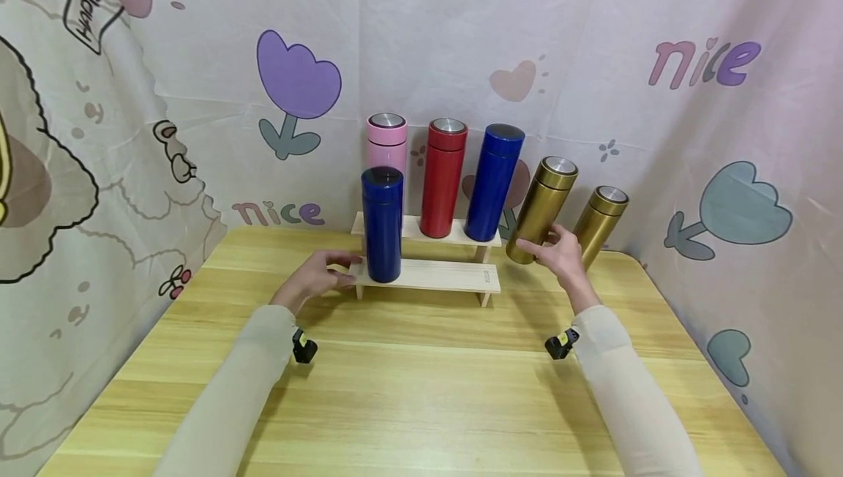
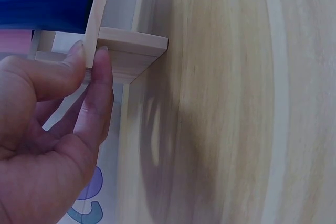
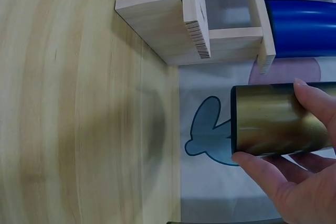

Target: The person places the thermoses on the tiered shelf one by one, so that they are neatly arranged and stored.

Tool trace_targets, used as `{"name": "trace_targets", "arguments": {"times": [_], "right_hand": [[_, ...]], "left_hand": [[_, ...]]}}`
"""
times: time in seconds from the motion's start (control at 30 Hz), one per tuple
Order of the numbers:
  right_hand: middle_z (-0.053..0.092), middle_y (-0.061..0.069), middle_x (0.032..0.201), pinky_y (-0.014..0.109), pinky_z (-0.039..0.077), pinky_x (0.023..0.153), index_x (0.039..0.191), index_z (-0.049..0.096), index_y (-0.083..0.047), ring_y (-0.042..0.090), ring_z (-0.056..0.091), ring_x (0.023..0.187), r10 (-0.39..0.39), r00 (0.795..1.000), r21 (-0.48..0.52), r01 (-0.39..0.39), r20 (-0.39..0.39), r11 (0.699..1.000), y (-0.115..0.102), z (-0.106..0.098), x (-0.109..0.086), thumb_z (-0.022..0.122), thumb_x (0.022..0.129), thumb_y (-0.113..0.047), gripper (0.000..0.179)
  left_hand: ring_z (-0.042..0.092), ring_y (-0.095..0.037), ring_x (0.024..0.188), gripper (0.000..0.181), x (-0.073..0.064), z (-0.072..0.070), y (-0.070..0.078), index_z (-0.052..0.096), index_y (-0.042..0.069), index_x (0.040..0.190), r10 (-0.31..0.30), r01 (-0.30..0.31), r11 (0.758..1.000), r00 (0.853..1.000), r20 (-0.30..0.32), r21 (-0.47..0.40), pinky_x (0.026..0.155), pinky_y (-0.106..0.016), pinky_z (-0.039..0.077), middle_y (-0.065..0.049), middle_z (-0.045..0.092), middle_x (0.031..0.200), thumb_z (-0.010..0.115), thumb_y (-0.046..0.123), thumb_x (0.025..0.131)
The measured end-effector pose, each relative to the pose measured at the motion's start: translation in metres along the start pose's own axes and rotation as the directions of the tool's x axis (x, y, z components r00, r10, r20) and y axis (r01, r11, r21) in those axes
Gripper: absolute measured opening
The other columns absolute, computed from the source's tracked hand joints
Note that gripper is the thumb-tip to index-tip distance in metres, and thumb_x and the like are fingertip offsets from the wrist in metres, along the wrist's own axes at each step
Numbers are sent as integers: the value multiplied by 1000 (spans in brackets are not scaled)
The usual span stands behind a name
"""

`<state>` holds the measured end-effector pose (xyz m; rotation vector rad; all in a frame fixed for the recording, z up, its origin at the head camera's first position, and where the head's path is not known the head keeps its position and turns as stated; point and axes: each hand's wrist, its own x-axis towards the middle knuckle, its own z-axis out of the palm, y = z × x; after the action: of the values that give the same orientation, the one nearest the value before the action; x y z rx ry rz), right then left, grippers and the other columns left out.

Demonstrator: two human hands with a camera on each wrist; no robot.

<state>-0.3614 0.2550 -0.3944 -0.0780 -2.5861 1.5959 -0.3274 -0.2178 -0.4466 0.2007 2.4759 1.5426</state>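
Observation:
My left hand (image 1: 323, 273) pinches the left end of the lower step of a two-tier wooden rack (image 1: 441, 274), thumb above and a finger below in the left wrist view. A dark blue thermos (image 1: 383, 228) stands on that step close by. In my right hand (image 1: 563, 254) is a gold thermos (image 1: 541, 206), tilted and held off the table, right of the rack. The right wrist view has thumb and fingers around the gold thermos (image 3: 283, 121). On the upper step are a pink thermos (image 1: 387, 144), a red thermos (image 1: 445, 181) and another blue thermos (image 1: 494, 184).
A second gold thermos (image 1: 601, 221) stands at the right, behind my right hand and partly hidden by it. The wooden table (image 1: 421, 389) reaches back to a printed curtain (image 1: 579, 38), which also hangs along both sides.

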Motion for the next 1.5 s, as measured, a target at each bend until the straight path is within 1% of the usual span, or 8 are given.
{"name": "trace_targets", "arguments": {"times": [0.27,0.43,0.63,0.77,0.9,1.1,1.27,1.5], "right_hand": [[48,27,155,34,64,91,161,29,-3,38,53,137,13,998,5,-13,56,1000,-4,-5,-5,84,87,-35,98],[48,27,155,40,63,95,160,30,-1,38,54,137,0,999,-7,0,50,1000,-13,-10,-12,84,87,-35,97],[52,27,151,34,64,90,158,34,0,38,57,134,-15,999,-45,17,38,999,-24,-13,-21,83,88,-36,93],[53,27,150,33,64,88,158,34,0,37,58,131,-15,999,-53,18,44,998,-27,-15,-25,83,88,-35,92],[49,28,154,29,63,87,161,28,0,38,57,132,-2,998,-43,4,62,999,-29,-15,-28,82,88,-35,97],[45,28,157,33,63,92,163,19,0,37,55,135,18,997,-40,-15,81,999,-30,-14,-32,84,87,-35,105],[48,27,155,29,63,89,162,24,-1,36,58,130,14,995,-32,-11,94,999,-33,-12,-38,84,87,-34,101],[50,26,153,28,63,87,161,29,-2,36,58,131,3,994,-48,3,111,999,-37,-11,-44,84,86,-35,99]], "left_hand": [[69,-23,103,47,0,0,-2,60,0,141,5,-5,1000,1000,2,0,97,-44,62,-25,57,137,68,-2,94],[69,-22,102,47,0,-1,-2,60,1,141,2,-2,1000,1000,-4,4,97,-43,62,-25,57,138,68,-2,95],[68,-23,103,47,0,-1,-3,61,2,141,8,-7,1000,1000,-13,23,96,-41,62,-25,58,137,68,-1,95],[67,-25,105,46,1,-1,-3,62,3,140,3,-2,999,1000,-20,41,95,-37,62,-24,59,137,69,0,94],[67,-24,105,46,1,-1,-3,62,4,140,-4,5,999,1000,-21,47,94,-35,62,-23,59,137,69,0,94],[69,-23,102,48,1,1,-3,60,2,141,7,-7,1000,1000,-7,14,95,-40,63,-25,57,137,68,-2,94],[70,-24,102,48,0,1,-1,60,2,141,5,-5,1000,1000,-7,16,96,-42,62,-25,57,138,68,-2,94],[70,-24,102,49,0,0,0,60,2,142,2,-2,1000,1000,1,14,96,-44,62,-25,57,139,69,-1,94]]}}
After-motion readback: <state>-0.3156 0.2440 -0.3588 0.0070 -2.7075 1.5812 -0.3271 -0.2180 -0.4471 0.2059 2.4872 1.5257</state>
